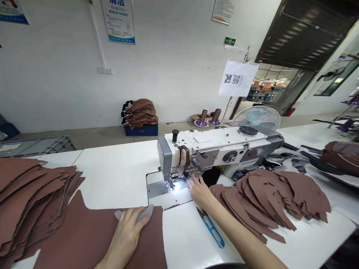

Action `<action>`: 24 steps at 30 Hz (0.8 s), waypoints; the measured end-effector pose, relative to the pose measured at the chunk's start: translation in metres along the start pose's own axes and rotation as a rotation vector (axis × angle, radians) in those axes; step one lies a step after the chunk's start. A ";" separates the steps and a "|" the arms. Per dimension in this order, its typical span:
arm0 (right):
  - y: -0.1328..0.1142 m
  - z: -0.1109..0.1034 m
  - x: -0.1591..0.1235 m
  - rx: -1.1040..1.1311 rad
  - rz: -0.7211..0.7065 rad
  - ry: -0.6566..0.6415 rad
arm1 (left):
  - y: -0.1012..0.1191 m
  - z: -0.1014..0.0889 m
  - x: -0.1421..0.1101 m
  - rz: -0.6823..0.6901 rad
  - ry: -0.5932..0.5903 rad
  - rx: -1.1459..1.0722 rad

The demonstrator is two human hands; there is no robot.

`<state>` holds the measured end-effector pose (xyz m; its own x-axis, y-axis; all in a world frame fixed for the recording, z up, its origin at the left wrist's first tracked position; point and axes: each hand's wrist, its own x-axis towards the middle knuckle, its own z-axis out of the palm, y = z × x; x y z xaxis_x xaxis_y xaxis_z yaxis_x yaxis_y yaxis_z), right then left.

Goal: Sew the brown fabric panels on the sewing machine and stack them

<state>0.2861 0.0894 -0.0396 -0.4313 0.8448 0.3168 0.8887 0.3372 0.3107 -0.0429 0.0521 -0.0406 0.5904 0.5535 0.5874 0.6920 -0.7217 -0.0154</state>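
Note:
My left hand [127, 228] rests on a flat brown fabric panel [92, 228], its thumb and fingers closed on a small grey strip of material [147, 211]. My right hand [200, 191] is raised at the sewing machine [215, 149], just right of the needle area and its lit metal plate [158, 188]. Its fingers are bent together near the machine head's underside; what they grip, if anything, is too small to make out. Blue thread snips [211, 228] lie on the table below my right wrist.
Stacked brown panels [30, 198] lie at left; curved brown pieces [269, 198] are heaped at right. Behind the machine are two thread cones [203, 115] and a fan [256, 117]. A blue crate [141, 130] holding brown pieces stands on the floor by the wall.

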 end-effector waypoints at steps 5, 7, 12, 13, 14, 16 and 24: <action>-0.067 -0.047 -0.034 0.149 -0.543 0.114 | 0.020 0.018 0.001 -0.075 -0.172 -0.162; -0.092 -0.060 -0.042 0.235 -0.753 0.222 | 0.029 0.023 -0.001 -0.184 -0.269 -0.191; -0.128 -0.051 -0.025 0.263 -0.692 0.274 | 0.037 0.035 0.003 -0.410 -0.396 -0.219; -0.131 -0.044 -0.018 0.262 -0.632 0.269 | 0.036 0.037 0.006 -0.416 -0.395 -0.245; -0.132 -0.038 -0.011 0.274 -0.575 0.265 | 0.034 0.038 0.010 -0.411 -0.394 -0.276; -0.126 -0.025 0.001 0.349 -0.505 0.256 | 0.029 0.041 0.021 -0.382 -0.399 -0.322; -0.056 -0.015 0.019 0.895 -0.278 0.061 | 0.037 0.066 0.084 -0.398 -0.472 -0.219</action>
<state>0.2255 0.0802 -0.0374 -0.6307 0.6716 0.3889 0.5309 0.7389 -0.4150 0.0595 0.0989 -0.0455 0.4597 0.8830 0.0948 0.8243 -0.4640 0.3245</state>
